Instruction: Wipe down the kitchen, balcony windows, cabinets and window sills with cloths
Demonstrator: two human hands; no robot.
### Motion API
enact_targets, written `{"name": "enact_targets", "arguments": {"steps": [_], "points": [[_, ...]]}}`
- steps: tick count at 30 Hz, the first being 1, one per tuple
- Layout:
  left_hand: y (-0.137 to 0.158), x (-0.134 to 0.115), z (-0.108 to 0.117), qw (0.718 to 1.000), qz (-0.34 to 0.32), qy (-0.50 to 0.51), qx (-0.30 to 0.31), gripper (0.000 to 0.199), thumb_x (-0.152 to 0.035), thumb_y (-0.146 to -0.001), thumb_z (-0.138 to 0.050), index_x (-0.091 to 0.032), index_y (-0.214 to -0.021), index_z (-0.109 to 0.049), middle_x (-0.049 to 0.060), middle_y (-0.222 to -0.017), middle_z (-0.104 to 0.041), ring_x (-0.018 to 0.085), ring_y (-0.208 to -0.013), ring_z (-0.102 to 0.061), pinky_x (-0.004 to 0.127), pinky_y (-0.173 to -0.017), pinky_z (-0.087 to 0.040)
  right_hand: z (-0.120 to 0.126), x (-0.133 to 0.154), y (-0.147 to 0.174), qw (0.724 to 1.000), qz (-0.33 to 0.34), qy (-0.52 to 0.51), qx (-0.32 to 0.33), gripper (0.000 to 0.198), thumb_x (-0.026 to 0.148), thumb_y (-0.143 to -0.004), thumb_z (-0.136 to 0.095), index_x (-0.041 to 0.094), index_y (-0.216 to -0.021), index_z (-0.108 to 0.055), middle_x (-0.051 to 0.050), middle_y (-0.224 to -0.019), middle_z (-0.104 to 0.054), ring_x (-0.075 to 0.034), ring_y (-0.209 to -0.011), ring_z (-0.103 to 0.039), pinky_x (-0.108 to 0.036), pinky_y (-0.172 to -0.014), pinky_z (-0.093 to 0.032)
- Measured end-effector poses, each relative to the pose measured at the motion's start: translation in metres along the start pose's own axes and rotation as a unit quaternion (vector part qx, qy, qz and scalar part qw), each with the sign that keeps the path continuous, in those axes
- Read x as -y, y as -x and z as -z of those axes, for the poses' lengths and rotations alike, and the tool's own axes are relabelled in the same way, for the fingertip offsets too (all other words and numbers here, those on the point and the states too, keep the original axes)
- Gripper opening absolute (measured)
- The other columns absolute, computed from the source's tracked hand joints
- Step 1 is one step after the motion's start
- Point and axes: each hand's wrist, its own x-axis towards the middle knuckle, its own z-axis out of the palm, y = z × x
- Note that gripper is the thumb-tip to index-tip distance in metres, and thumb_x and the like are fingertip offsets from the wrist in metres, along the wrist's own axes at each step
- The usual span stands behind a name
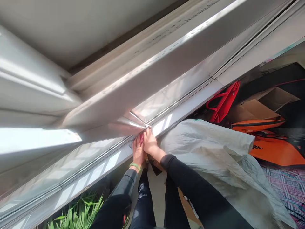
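Both hands are together at the sunlit window sill, below the lower corner of a pale window frame. My left hand, with a green bangle at its wrist, is closed over a small red, crumpled-looking thing; most of it is hidden, and its kind does not show. Right beside it, my right hand has its fingers pinched at the frame corner, touching a small whitish bit that is too small to name.
A wide, pale frame beam slants overhead. Grey-white sheeting covers something bulky on the right. Beyond are a red bag, an open cardboard box and an orange bag. Green leaves stand below the sill, lower left.
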Motion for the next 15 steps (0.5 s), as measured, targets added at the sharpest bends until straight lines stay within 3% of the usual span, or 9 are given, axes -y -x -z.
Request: {"name": "enact_targets", "arguments": {"steps": [4,6,8,12,15], "points": [[-0.027,-0.026,0.000,0.999,-0.028,0.001,0.046,0.067,-0.016,-0.100,-0.058,-0.033,-0.163,-0.047,0.008,-0.176,-0.035,0.034,-0.161,-0.033,0.058,-0.132,-0.031,0.011,-0.030,0.011,0.997,-0.060,-0.011,-0.037,0.071,0.015,-0.095,-0.048,-0.004,-0.163,-0.038,-0.022,-0.177,-0.026,-0.029,-0.169,-0.015,-0.042,-0.138,-0.014],[-0.056,-0.049,-0.003,0.994,-0.068,0.017,0.088,0.068,-0.017,-0.098,-0.060,-0.038,-0.162,-0.049,0.004,-0.179,-0.030,0.037,-0.163,-0.029,0.060,-0.132,-0.030,0.029,-0.056,0.007,0.994,-0.092,-0.024,-0.051,0.073,0.015,-0.094,-0.050,-0.004,-0.163,-0.036,-0.023,-0.177,-0.026,-0.031,-0.168,-0.015,-0.046,-0.137,-0.016],[-0.090,-0.078,-0.010,0.986,-0.105,0.038,0.120,0.070,-0.017,-0.097,-0.061,-0.035,-0.163,-0.048,0.007,-0.180,-0.026,0.040,-0.162,-0.030,0.064,-0.130,-0.030,0.053,-0.088,-0.006,0.988,-0.132,-0.033,-0.070,0.074,0.017,-0.095,-0.050,-0.004,-0.164,-0.033,-0.025,-0.178,-0.023,-0.036,-0.167,-0.017,-0.050,-0.135,-0.021],[-0.147,-0.134,-0.031,0.979,-0.165,0.045,0.109,0.074,-0.031,-0.096,-0.067,-0.026,-0.167,-0.043,0.012,-0.180,-0.026,0.039,-0.162,-0.030,0.058,-0.131,-0.033,0.104,-0.149,-0.040,0.975,-0.202,-0.041,-0.088,0.071,0.021,-0.096,-0.050,0.001,-0.163,-0.037,-0.025,-0.178,-0.022,-0.040,-0.165,-0.022,-0.051,-0.132,-0.026],[-0.170,-0.156,-0.043,0.973,-0.203,0.062,0.086,0.077,-0.039,-0.096,-0.068,-0.025,-0.167,-0.042,0.013,-0.178,-0.029,0.041,-0.160,-0.031,0.058,-0.130,-0.034,0.127,-0.173,-0.057,0.971,-0.233,-0.024,-0.054,0.071,0.026,-0.094,-0.056,0.009,-0.162,-0.042,-0.021,-0.180,-0.018,-0.041,-0.165,-0.019,-0.053,-0.130,-0.029]]}}
